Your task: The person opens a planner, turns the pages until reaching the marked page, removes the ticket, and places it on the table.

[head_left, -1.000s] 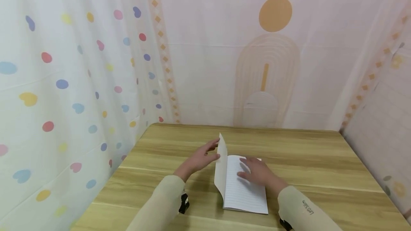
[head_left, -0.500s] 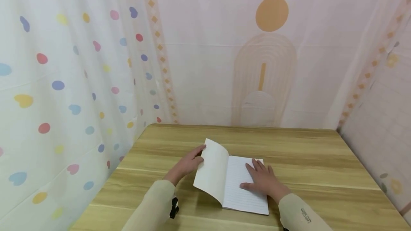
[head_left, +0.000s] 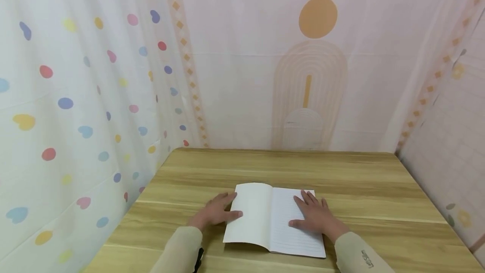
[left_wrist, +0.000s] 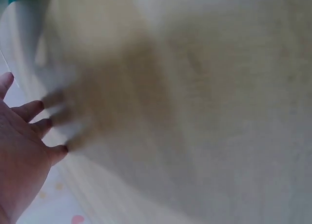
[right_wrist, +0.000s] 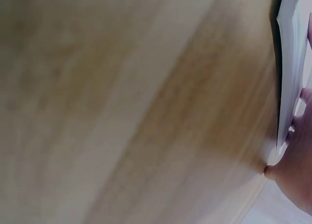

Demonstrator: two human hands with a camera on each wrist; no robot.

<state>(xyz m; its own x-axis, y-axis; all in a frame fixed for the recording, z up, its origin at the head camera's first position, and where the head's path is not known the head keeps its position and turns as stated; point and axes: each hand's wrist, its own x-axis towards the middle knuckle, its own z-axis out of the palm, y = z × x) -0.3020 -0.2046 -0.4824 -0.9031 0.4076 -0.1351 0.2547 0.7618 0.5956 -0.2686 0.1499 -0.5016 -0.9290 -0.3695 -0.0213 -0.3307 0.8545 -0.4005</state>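
A notebook (head_left: 282, 212) lies opened on the wooden table, its lined page on the right. On the left is the blank inside of its cover (head_left: 251, 222), which bows up slightly near the fold. My left hand (head_left: 216, 213) rests at the cover's outer edge, thumb lying on the cover; in the left wrist view the fingertips (left_wrist: 59, 151) reach down to the table. With fingers spread, my right hand (head_left: 317, 218) lies on the lined page. The right wrist view catches the notebook's page edges (right_wrist: 291, 72) beside that hand, with one fingertip past them at the table.
The wooden table (head_left: 360, 197) stretches around the notebook on all sides. A curtain with coloured dots (head_left: 87, 96) hangs on the left, and a pale patterned curtain (head_left: 242, 75) closes off the back. Another light curtain (head_left: 458, 138) hangs along the right.
The cover has swung from upright over to the left and down, my left hand moving with it. My right hand has come down onto the lined page and stayed there.
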